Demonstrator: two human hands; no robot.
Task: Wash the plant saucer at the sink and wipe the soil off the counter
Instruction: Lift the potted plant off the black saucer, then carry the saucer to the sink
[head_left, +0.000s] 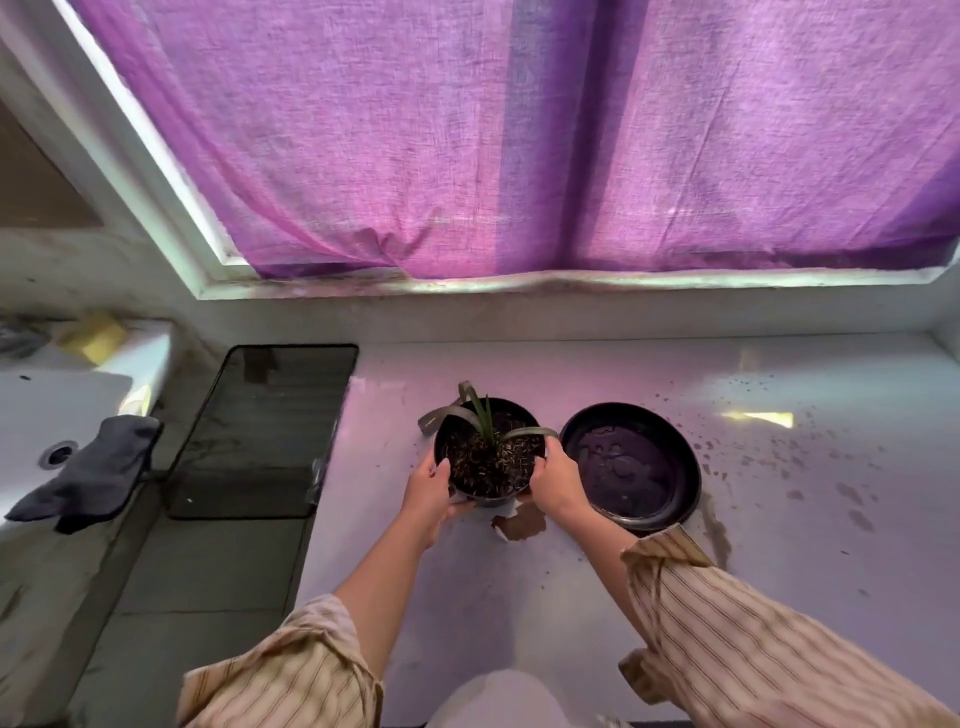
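- Head camera looks down on a black plant pot (488, 457) held from both sides over a white counter (571, 597).
- Left hand (428, 496) curls its fingers round the pot's left wall, thumb at the rim.
- Right hand (556, 480) grips the pot's right wall, thumb over the rim; both wrists come out of striped sleeves (727, 639).
- Whether the pot's base touches the counter cannot be told.
- A few thin green leaves (485, 423) rise from the dark potting mix.
- Just right of the right hand lies the black plant saucer (631, 465), flat on the counter, close beside the pot, with a wet film and soil marks inside.
- Beyond the saucer, further right of the grip, soil specks (779, 457) and damp smears are scattered on the counter.
- Directly under the grip, on the near side, sits a brown patch (519, 526).
- Well to the left of the grip are a dark glass panel (260, 431), then a white sink (62, 405) with a dark cloth (93, 475) draped over its edge and a yellow sponge (93, 335) behind it.
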